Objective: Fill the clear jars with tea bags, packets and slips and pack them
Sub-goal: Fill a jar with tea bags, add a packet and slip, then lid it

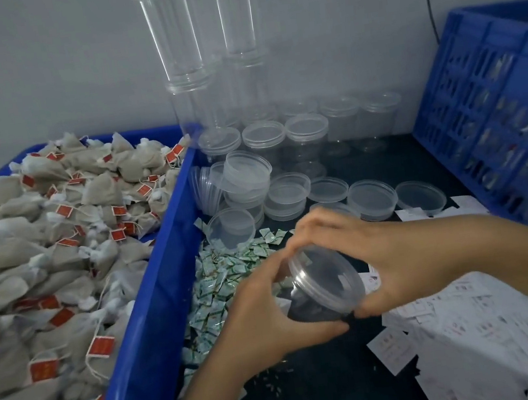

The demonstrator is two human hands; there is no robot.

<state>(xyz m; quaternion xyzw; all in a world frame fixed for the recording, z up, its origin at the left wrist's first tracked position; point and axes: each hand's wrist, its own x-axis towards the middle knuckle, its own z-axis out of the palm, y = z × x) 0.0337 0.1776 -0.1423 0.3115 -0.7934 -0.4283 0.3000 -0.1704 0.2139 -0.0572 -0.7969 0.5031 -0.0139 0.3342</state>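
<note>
- While both hands meet at the centre of the view, the clear jar point(306, 306) lies tilted between them above the dark desk point(319, 397), with its long axis running roughly from 8 o'clock at the base to 2 o'clock at the lid point(327, 279).
- The left hand point(266, 319) comes in from 7 o'clock and curls its fingers and thumb round the jar's body.
- The right hand point(376, 251) comes in from 3 o'clock and its fingers and thumb pinch the lid's rim, so it is the nearer hand to the closure.
- The jar looks empty, since the desk shows dark through its smooth, transparent plastic wall. I judge the lid has to be twisted off before filling.
- Tea bags point(38, 233), soft grey-beige pouches with strings and red tags, are heaped at 9 o'clock in a blue bin point(152, 285).
- Small green-and-white packets point(220, 281) lie just beside the left hand at 10 o'clock.
- Flat white slips point(462, 324) are spread at 4 o'clock under the right forearm.
- Loose round lids point(372, 197) and stacked empty jars point(177, 41) stand at 12 o'clock, and a blue crate point(497, 96) stands at 2 o'clock.
</note>
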